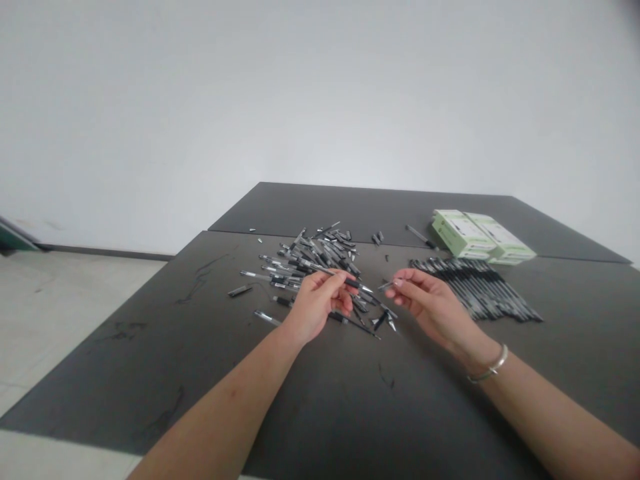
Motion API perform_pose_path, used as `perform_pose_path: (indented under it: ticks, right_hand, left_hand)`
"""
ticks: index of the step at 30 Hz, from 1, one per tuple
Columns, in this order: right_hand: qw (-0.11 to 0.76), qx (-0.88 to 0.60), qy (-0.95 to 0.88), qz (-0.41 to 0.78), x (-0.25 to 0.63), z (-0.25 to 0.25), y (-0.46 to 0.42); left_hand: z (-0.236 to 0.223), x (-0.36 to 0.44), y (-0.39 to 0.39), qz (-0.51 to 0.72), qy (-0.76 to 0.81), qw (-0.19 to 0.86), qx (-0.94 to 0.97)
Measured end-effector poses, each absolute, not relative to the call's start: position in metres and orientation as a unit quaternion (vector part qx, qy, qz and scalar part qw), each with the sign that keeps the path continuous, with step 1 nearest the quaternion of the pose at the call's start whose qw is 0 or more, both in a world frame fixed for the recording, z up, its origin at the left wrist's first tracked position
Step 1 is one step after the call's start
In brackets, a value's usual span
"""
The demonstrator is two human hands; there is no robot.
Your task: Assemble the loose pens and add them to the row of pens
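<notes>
Gripping a pen [353,283], the left hand [320,301] is by a loose pile of pen parts [325,253]. The right hand [436,303] pinches a small, unclear piece [386,285] near aligned pens [481,285] on the right.

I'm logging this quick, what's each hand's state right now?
Left hand: closed, holding a pen.
Right hand: closed, pinching a thin piece, too small to identify.

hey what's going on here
A person's left hand holds a pen, its tip toward the right hand, which pinches a small piece too tiny to identify. Loose pens and pen parts lie scattered around and beyond the left hand. Beyond the right hand is a row of pens, with two green-and-white boxes behind it.
</notes>
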State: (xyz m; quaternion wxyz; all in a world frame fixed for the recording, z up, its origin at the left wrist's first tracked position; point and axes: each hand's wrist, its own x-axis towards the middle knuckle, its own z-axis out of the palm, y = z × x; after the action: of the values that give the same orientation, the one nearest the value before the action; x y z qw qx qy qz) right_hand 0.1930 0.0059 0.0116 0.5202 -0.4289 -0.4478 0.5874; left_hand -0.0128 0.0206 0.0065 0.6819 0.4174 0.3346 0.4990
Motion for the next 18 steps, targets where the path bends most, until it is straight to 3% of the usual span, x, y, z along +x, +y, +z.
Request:
perform_pose_path:
  ticks: [18]
  right_hand:
    - [0.525, -0.382, -0.423, 0.631, 0.185, 0.004, -0.006]
  left_hand:
    - [0.005, -0.013, 0.021, 0.505, 0.321, 0.679, 0.426]
